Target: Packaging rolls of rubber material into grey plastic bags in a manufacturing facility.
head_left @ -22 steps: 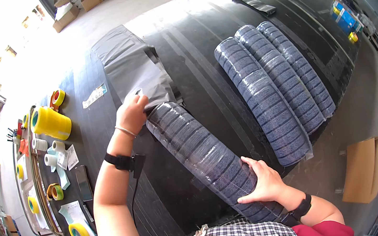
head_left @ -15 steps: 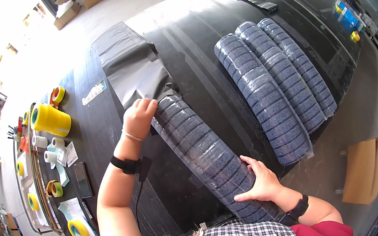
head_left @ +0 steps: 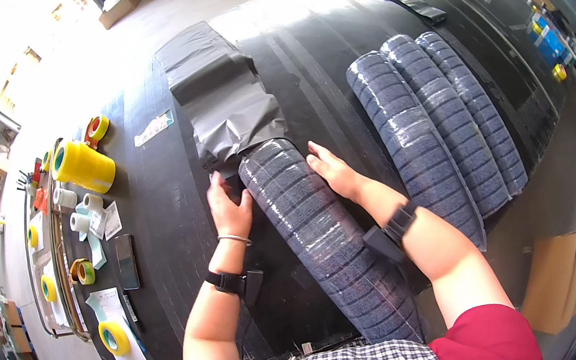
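Note:
A long roll of dark blue ribbed carpet (head_left: 326, 241), wrapped in clear film, lies on the black table before me. Its far end sits at the mouth of a black plastic bag (head_left: 220, 86), which stretches away flat on the tabletop. My left hand (head_left: 230, 206) is beside the roll's left side near the bag mouth, fingers apart, holding nothing. On the opposite side, my right hand (head_left: 334, 170) rests by the roll's far part with its fingers stretched out. Whether either palm touches the film is hard to make out.
Three more wrapped carpet rolls (head_left: 418, 139) lie side by side to the right. A folded black bag (head_left: 414, 2) is behind them. Yellow tape rolls (head_left: 114, 338), a phone (head_left: 127, 261) and papers line the left edge. Cardboard (head_left: 556, 282) stands on the floor at right.
My left hand has let go of the bag's edge and come down to the roll's left side. My right hand has moved from the roll's near end up to its far part.

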The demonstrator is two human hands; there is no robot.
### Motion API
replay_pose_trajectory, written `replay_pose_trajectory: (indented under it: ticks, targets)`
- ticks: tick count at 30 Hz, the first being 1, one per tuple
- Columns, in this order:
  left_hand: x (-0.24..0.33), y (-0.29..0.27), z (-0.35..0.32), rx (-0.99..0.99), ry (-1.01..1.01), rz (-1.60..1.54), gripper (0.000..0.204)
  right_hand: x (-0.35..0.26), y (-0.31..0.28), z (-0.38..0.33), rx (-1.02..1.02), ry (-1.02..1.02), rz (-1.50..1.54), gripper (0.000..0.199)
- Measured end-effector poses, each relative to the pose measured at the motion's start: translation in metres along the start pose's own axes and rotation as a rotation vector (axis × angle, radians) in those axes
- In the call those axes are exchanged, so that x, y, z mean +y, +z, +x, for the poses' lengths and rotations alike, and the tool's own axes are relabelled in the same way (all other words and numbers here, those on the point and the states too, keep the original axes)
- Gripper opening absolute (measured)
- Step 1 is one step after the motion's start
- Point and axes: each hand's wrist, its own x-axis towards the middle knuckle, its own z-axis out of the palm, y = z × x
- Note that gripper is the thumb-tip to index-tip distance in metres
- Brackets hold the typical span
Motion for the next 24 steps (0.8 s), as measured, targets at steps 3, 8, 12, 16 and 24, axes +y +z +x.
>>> replay_pose_trajectory:
  ticks: [3, 8, 12, 16, 24]
  targets:
    - [-0.032, 0.014, -0.012, -0.252, -0.556, -0.331, 0.026, 0.006, 0.022, 0.032, -0.084, 0.122, 0.243, 0.076]
    - [0.010, 0.000, -0.030, -0.076, -0.186, 0.048, 0.011, 0.008, 0.023, 0.037, -0.135, 0.286, 0.567, 0.043]
    - [0.024, -0.008, -0.061, -0.235, -0.127, 0.019, 0.011, 0.025, 0.011, 0.032, -0.035, 0.346, 0.551, 0.032]
    - [0.031, -0.020, -0.021, 0.041, -0.053, -0.131, 0.014, 0.022, 0.005, 0.037, -0.024, 0.329, 0.371, 0.027]
    - [0.015, -0.019, 0.086, -0.388, -0.149, -0.048, 0.014, 0.043, 0.017, 0.049, 0.043, 0.197, 0.166, 0.021]
